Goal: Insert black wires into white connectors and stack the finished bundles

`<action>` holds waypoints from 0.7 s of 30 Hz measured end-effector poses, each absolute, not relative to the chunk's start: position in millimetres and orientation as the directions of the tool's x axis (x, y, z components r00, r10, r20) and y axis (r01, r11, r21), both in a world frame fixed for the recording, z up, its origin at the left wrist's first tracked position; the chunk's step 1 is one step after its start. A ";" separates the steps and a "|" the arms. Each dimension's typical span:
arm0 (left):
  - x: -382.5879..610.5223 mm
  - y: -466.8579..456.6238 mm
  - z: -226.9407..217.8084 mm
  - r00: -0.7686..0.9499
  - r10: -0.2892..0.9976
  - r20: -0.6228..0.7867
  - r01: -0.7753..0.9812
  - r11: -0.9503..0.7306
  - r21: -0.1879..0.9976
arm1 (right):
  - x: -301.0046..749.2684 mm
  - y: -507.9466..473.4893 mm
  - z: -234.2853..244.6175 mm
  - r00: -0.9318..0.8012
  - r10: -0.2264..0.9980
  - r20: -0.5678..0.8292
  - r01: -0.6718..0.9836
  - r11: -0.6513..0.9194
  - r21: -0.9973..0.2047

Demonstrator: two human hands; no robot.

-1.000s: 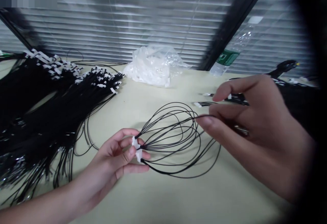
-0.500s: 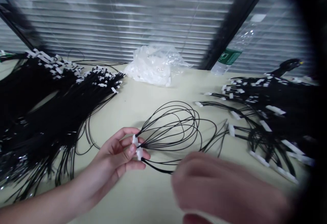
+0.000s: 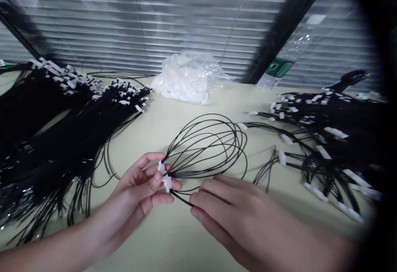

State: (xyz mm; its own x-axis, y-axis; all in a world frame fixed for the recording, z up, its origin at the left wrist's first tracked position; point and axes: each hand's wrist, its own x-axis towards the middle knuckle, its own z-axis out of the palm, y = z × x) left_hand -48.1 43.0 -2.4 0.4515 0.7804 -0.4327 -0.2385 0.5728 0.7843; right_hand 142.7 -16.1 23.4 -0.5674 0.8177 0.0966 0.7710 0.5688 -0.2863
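My left hand (image 3: pixel 139 191) pinches two white connectors (image 3: pixel 164 177) between thumb and fingers. Several thin black wires (image 3: pixel 214 148) loop out from the connectors over the pale table (image 3: pixel 192 239) and curve back. My right hand (image 3: pixel 235 214) lies just right of the connectors, its fingertips closed on a black wire end at the bottom of the loop. Both hands hover low over the table near its front.
A big heap of black wire harnesses with white connectors (image 3: pixel 62 135) fills the left. A second heap (image 3: pixel 328 139) lies on the right. A clear plastic bag of white parts (image 3: pixel 189 77) and a plastic bottle (image 3: pixel 288 57) stand at the back by window blinds.
My right hand came down from the upper right, swept across the front and now pinches a wire end beside the connectors. The wire loop has bunched closer. My left hand has barely moved.
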 end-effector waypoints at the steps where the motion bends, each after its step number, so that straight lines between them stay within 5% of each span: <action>1: -48.0 43.1 -2.7 0.451 0.782 -0.430 -0.241 0.571 0.785 | 143.1 -16.2 23.0 -0.577 0.810 0.107 0.770 0.582 -0.262; 8: -46.8 42.5 -1.9 0.424 0.798 -0.428 -0.230 0.551 0.802 | 142.6 -25.5 24.1 -0.623 0.660 0.420 0.716 0.698 -0.035; 13: -47.0 42.3 -0.9 0.432 0.796 -0.423 -0.223 0.549 0.806 | 137.6 -30.1 19.6 -0.738 0.514 0.438 0.639 0.740 0.208; 18: -46.8 43.4 -1.8 0.420 0.801 -0.426 -0.252 0.554 0.793 | 133.9 -27.8 13.3 -0.693 0.569 0.443 0.645 0.764 0.027; 21: -47.0 43.5 -2.2 0.429 0.796 -0.427 -0.268 0.563 0.782 | 134.2 -26.6 17.7 -0.634 0.710 0.305 0.713 0.690 -0.126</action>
State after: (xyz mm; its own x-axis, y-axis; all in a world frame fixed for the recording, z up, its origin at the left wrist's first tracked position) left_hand -47.0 43.5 -2.2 0.4286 0.7963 -0.4269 -0.2679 0.5632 0.7817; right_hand 134.2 -26.6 17.7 -0.6342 0.7105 0.3049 0.7125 0.6902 -0.1262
